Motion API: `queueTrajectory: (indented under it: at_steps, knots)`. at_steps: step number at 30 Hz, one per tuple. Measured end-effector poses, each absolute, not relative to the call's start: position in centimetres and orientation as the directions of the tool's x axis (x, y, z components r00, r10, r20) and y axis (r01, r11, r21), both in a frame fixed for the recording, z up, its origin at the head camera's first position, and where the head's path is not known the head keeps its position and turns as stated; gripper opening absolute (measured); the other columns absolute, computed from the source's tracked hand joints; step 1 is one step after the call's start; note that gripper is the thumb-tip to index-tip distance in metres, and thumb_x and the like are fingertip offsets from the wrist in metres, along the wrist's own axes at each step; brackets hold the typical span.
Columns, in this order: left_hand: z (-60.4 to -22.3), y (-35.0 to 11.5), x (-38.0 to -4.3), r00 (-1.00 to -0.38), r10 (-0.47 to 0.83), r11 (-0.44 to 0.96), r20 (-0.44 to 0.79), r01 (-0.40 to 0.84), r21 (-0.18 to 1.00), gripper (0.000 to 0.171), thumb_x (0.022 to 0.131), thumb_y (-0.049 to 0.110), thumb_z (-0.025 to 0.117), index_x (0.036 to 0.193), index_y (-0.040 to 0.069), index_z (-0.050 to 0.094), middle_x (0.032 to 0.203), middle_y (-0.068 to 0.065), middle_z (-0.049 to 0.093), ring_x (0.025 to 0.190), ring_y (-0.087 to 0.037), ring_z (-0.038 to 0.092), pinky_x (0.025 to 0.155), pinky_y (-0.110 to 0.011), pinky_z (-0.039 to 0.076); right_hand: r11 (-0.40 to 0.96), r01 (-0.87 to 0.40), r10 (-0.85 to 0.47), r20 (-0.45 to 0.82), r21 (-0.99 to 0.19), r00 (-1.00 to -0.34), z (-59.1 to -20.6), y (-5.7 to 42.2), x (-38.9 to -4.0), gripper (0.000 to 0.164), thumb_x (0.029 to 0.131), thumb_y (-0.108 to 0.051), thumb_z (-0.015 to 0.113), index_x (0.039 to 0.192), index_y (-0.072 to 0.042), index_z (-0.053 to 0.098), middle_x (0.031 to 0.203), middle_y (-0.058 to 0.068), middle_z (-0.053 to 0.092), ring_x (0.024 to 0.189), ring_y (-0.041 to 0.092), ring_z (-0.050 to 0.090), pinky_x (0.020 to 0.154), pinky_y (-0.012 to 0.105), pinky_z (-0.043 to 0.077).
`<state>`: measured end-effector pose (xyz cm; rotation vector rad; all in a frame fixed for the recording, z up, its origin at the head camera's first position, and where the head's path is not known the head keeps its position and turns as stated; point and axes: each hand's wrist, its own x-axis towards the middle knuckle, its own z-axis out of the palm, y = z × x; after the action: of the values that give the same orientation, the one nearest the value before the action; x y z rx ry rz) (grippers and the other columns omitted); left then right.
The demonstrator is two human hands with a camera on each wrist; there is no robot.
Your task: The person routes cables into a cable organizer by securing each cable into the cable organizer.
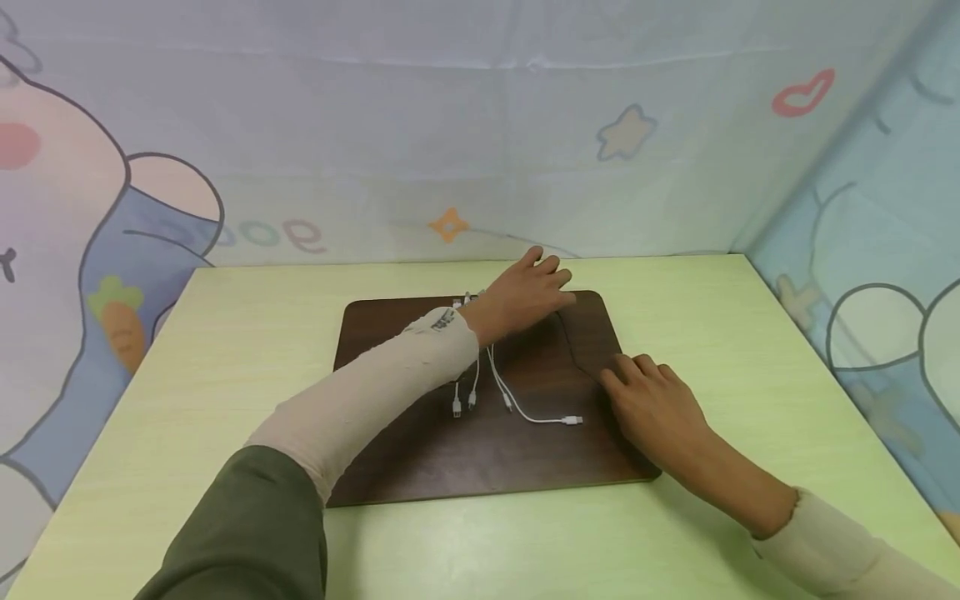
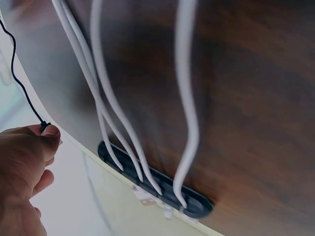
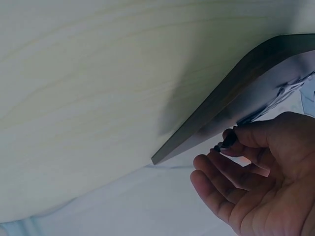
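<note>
My left hand (image 1: 517, 298) reaches over the far edge of a dark brown wood-look board (image 1: 555, 467). Its thumb and finger pinch one end of a thin black cable (image 2: 19, 81). By the board's right side, my right hand (image 1: 660, 408) pinches the black plug (image 3: 228, 139) between thumb and forefinger, its other fingers loosely bent. Between the two hands the black cable runs in a slight bend. Several white cables (image 2: 184, 88) sit in a black cable holder strip (image 2: 203, 206) at the board's far edge; my left forearm hides that strip in the head view.
The board lies on a pale wood-grain table (image 1: 135, 433). White cable ends, one a USB plug (image 1: 457, 407), lie on the board's middle. Behind the table hangs a cartoon-printed cloth (image 1: 420, 125), and another printed side (image 1: 885, 275) closes off the right.
</note>
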<state>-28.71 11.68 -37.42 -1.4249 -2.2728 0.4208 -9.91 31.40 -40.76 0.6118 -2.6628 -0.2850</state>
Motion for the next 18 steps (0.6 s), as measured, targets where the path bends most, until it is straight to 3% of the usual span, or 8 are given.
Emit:
queueTrajectory:
  at_steps: [6,12,18]
  knots:
    - [-37.3,10.8,-29.2,-0.402,0.904,0.423,0.148,0.785,-0.453,0.028,0.107,0.014,0.052,0.12,0.031,0.07,0.116,0.0,0.062,0.105,-0.024,0.049,0.1,-0.043,0.029,0.878,-0.393,-0.469,0.325,0.272,-0.821,-41.0,30.7,-10.2,0.018,0.089,-0.001,0.073,0.1,-0.006,0.06,0.114,0.012,0.064,0.097,0.034,0.062,0.071,0.04,0.052]
    - [-37.1,9.8,-29.6,-0.417,0.903,0.416,0.109,0.78,-0.468,0.03,0.106,0.015,0.054,0.122,0.033,0.071,0.118,-0.001,0.063,0.107,-0.024,0.052,0.101,-0.044,0.032,0.868,-0.417,-0.491,0.344,0.269,-0.8,-41.1,29.9,-10.4,0.02,0.089,0.001,0.071,0.103,-0.008,0.059,0.111,0.011,0.063,0.095,0.033,0.062,0.071,0.04,0.051]
    - [-37.2,9.0,-30.3,-0.416,0.906,0.399,0.08,0.775,-0.49,0.032,0.104,0.016,0.056,0.122,0.035,0.073,0.118,0.0,0.062,0.107,-0.025,0.052,0.101,-0.044,0.033,0.863,-0.429,-0.501,0.35,0.266,-0.791,-40.9,29.1,-10.8,0.018,0.092,0.001,0.069,0.104,-0.009,0.061,0.112,0.011,0.064,0.097,0.034,0.06,0.08,0.044,0.053]
